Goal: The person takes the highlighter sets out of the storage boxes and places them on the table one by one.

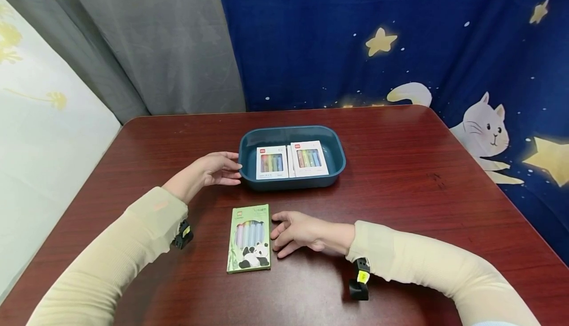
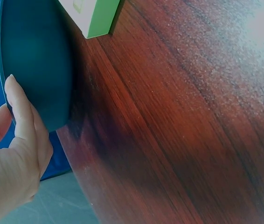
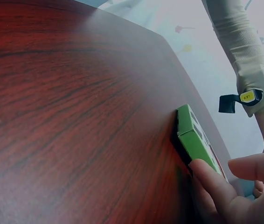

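Note:
A dark teal plastic basket [image 1: 292, 183] stands on the table and holds white boxes of crayons [image 1: 270, 174], some overlapping. My left hand [image 1: 218, 169] is at the basket's left end, its fingertips touching the outer wall near the rim; in the left wrist view the basket [image 2: 38, 51] rises beside my left fingers [image 2: 22, 107]. Nearer me lies a green box of crayons [image 1: 250, 261] with a panda picture, flat on the table. My right hand [image 1: 298, 232] rests just right of this box, fingers loosely bent at its edge. In the right wrist view, its index fingertip meets the green side [image 3: 197, 149].
The dark red-brown wooden table [image 1: 422, 192] has its far edge along a grey curtain [image 1: 169, 44] and a blue star-and-cat curtain [image 1: 311, 44]. White cloth [image 1: 40, 133] hangs at the left. Each wrist wears a black strap mount [image 1: 361, 279].

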{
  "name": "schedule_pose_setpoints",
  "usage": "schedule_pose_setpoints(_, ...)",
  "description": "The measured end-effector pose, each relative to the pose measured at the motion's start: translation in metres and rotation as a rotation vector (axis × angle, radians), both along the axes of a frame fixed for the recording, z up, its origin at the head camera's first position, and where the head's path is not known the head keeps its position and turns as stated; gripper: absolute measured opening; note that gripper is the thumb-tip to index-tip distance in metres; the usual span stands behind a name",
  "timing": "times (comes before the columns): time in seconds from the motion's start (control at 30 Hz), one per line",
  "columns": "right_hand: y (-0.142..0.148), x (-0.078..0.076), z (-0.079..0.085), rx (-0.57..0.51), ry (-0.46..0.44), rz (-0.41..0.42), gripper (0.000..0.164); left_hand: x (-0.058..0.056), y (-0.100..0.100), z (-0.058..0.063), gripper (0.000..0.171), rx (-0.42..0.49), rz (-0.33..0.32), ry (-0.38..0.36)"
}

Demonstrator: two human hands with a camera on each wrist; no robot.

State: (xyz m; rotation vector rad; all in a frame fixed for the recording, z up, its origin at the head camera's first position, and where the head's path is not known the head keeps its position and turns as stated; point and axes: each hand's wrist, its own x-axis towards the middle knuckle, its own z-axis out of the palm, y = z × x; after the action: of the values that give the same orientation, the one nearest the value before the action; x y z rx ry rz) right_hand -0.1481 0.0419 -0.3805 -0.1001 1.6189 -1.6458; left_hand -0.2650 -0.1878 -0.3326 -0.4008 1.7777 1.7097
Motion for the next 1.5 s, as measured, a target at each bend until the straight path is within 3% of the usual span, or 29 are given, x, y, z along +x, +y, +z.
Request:
schedule_pose_setpoints(0.3, 0.006, -0.003, 0.005, 0.013, -0.02, -0.009, 0.065, 0.0, 0.0, 0.0, 0.057, -0.003, -0.012, 0.0)
schedule_pose_setpoints(0.57, 0.017, -0.015, 0.018, 0.015, -0.012, 0.006, 0.059, 0.0, -0.001, 0.0, 0.057, -0.001, -0.006, -0.003)
schedule_pose_setpoints(0.73, 0.026, -0.026, 0.035, -0.012, 0.008, 0.026, 0.058, 0.0, -0.001, 0.0, 0.058, 0.0, -0.002, -0.003)
schedule_pose_setpoints(1.13, 0.045, -0.055, 0.082, -0.032, 0.051, -0.012, 0.057, -0.001, -0.001, -0.003, 0.058, 0.016, 0.0, -0.007)
schedule_pose_setpoints(1.33, 0.054, -0.074, 0.093, -0.011, 0.096, -0.064, 0.057, -0.002, -0.002, -0.004, 0.057, 0.021, 0.004, -0.008)
schedule_pose_setpoints(1.5, 0.06, -0.093, 0.094, 0.008, 0.105, -0.134, 0.056, -0.002, -0.001, -0.003, 0.057, 0.019, 0.005, -0.01)
